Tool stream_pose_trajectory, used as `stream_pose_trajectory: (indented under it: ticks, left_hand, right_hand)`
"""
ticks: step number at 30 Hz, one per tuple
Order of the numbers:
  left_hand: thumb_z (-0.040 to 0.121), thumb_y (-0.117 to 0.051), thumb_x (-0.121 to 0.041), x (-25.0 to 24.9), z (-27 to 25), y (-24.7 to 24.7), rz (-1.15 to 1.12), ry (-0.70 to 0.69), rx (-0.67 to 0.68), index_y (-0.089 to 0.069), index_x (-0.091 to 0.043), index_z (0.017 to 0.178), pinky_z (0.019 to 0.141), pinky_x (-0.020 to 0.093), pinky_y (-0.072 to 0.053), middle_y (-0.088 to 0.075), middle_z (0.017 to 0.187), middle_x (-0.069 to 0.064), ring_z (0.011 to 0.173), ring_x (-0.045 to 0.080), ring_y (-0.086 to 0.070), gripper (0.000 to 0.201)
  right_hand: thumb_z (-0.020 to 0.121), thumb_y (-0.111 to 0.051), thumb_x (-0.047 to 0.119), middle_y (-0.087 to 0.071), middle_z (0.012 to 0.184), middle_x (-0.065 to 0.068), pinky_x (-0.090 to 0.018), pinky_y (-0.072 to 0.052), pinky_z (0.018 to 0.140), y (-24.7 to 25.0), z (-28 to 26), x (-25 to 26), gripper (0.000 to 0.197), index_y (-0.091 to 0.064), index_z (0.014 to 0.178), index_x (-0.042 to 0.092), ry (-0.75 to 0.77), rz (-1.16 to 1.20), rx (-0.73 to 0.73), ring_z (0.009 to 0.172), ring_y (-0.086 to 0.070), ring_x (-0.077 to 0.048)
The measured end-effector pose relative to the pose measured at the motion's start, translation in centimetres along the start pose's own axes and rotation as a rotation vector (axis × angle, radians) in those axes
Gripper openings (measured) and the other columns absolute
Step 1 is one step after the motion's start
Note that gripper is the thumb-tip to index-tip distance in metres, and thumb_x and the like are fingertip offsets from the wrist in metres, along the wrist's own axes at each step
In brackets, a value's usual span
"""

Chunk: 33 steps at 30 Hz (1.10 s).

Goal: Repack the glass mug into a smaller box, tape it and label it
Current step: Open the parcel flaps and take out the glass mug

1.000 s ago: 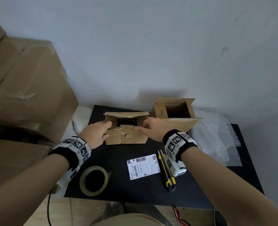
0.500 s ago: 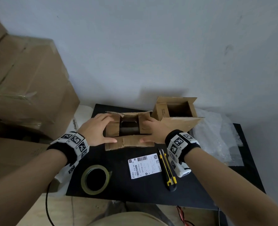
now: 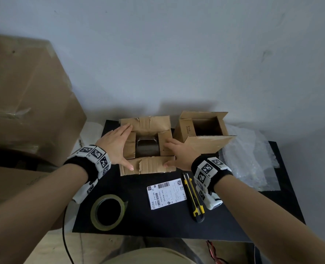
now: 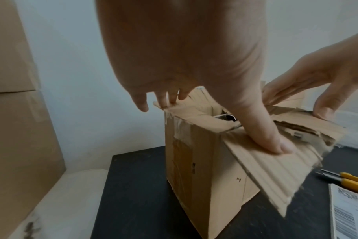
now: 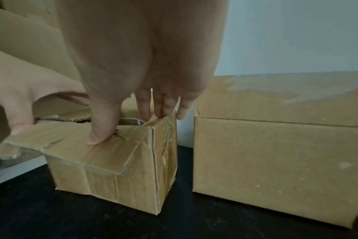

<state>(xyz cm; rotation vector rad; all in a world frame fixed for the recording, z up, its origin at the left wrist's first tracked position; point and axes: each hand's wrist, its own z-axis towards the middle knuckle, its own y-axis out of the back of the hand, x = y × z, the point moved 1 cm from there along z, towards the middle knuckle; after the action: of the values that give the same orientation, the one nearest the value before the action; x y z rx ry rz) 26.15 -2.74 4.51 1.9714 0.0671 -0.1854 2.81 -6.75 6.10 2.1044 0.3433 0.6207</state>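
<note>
A torn cardboard box stands at the table's middle with its flaps spread. Inside it shows the glass mug, its rim also in the left wrist view and the right wrist view. My left hand lies flat on the left flap, thumb pressing the near flap. My right hand presses the right flap with straight fingers, thumb on the near flap. An empty open box stands just right of it.
On the black table lie a tape roll, a printed label and a yellow utility knife in front of the boxes. Bubble wrap lies at the right. Large cartons are stacked at the left.
Both hands have moved apart and pushed the torn box's flaps outward and down. The mug inside has come into view.
</note>
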Motion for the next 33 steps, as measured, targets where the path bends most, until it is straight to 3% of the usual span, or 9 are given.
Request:
stream_pose_trajectory:
  ticks: [4, 6, 9, 13, 16, 23, 27, 30, 33]
  left_hand:
    - [0.048, -0.08, -0.065, 0.1, 0.2, 0.4, -0.044, 0.007, 0.048, 0.006, -0.014, 0.149, 0.117, 0.032, -0.006, 0.004, 0.158, 0.003, 0.146, 0.018, -0.003, 0.142]
    - [0.048, -0.081, -0.064, 0.1, 0.3, 0.3, -0.065, 0.007, 0.045, 0.005, -0.013, 0.149, 0.117, 0.031, -0.006, 0.001, 0.158, 0.004, 0.145, 0.019, -0.004, 0.142]
    - [0.047, -0.082, -0.061, 0.1, 0.3, 0.2, -0.1, 0.014, 0.026, 0.002, -0.012, 0.15, 0.116, 0.029, -0.007, -0.001, 0.158, 0.004, 0.145, 0.018, -0.006, 0.141]
    - [0.047, -0.084, -0.058, 0.0, 0.0, 0.1, -0.125, -0.001, -0.009, -0.004, -0.021, 0.15, 0.115, 0.03, -0.013, -0.004, 0.158, 0.001, 0.145, 0.018, -0.01, 0.135]
    - [0.048, -0.084, -0.057, 0.2, -0.2, 0.1, -0.156, -0.037, -0.021, -0.013, -0.035, 0.147, 0.114, 0.034, -0.016, -0.003, 0.158, -0.002, 0.145, 0.019, -0.01, 0.124]
    - [0.05, -0.08, -0.063, 0.6, -0.1, 0.1, -0.131, -0.018, 0.013, -0.022, -0.04, 0.144, 0.114, 0.038, -0.019, 0.001, 0.158, -0.007, 0.144, 0.019, -0.008, 0.114]
    - [0.05, -0.079, -0.064, 0.6, -0.3, 0.1, -0.119, -0.029, 0.02, -0.019, -0.039, 0.146, 0.115, 0.038, -0.016, 0.002, 0.158, -0.006, 0.144, 0.021, -0.008, 0.116]
    - [0.051, -0.08, -0.062, 0.4, -0.6, 0.5, -0.105, -0.042, 0.021, -0.016, -0.036, 0.146, 0.115, 0.037, -0.015, 0.002, 0.158, -0.003, 0.144, 0.023, -0.011, 0.117]
    - [0.05, -0.083, -0.057, 0.1, -0.9, 1.1, -0.102, -0.054, 0.009, -0.018, -0.029, 0.144, 0.114, 0.037, -0.021, -0.006, 0.157, 0.0, 0.141, 0.023, -0.021, 0.118]
  right_hand:
    - [0.091, -0.05, 0.048, -0.05, 0.133, -0.001, -0.041, -0.033, 0.104, 1.7, 1.3, 1.2, 0.049, -0.05, 0.129, 0.017, 0.008, -0.176, -0.063, 0.119, -0.048, -0.021]
    - [0.094, -0.048, 0.043, -0.055, 0.126, -0.003, -0.041, -0.035, 0.101, 2.6, 2.7, 2.3, 0.042, -0.05, 0.127, 0.017, 0.001, -0.157, -0.065, 0.115, -0.051, -0.023]
    - [0.092, -0.055, 0.028, -0.058, 0.124, -0.006, -0.039, -0.045, 0.095, 2.7, 4.8, 3.8, 0.04, -0.049, 0.129, 0.016, 0.017, -0.036, 0.004, 0.113, -0.055, -0.026]
    - [0.091, -0.057, 0.015, -0.056, 0.13, -0.011, -0.042, -0.046, 0.097, 2.5, 6.4, 5.0, 0.043, -0.048, 0.133, 0.012, 0.042, -0.115, 0.077, 0.117, -0.054, -0.03]
    - [0.09, -0.056, 0.011, -0.059, 0.124, -0.009, -0.039, -0.048, 0.094, 2.4, 6.9, 5.1, 0.037, -0.054, 0.127, 0.012, 0.055, -0.137, 0.051, 0.113, -0.056, -0.029]
    - [0.09, -0.052, 0.011, -0.066, 0.106, -0.006, -0.028, -0.046, 0.072, 1.1, 7.0, 4.7, 0.027, -0.061, 0.114, 0.02, 0.042, -0.198, 0.017, 0.094, -0.062, -0.026]
    - [0.09, -0.05, 0.006, -0.066, 0.107, -0.008, -0.028, -0.047, 0.078, 1.7, 6.6, 4.4, 0.024, -0.066, 0.106, 0.014, 0.01, -0.021, -0.028, 0.097, -0.061, -0.025]
    - [0.087, -0.058, 0.005, -0.064, 0.111, -0.008, -0.022, -0.039, 0.081, 2.6, 5.9, 3.9, 0.021, -0.069, 0.104, 0.009, 0.019, 0.128, -0.051, 0.104, -0.058, -0.023]
    - [0.085, -0.064, 0.006, -0.064, 0.114, -0.007, -0.025, -0.042, 0.09, 3.0, 5.0, 3.6, 0.021, -0.068, 0.106, 0.008, 0.037, 0.256, -0.07, 0.107, -0.057, -0.022]
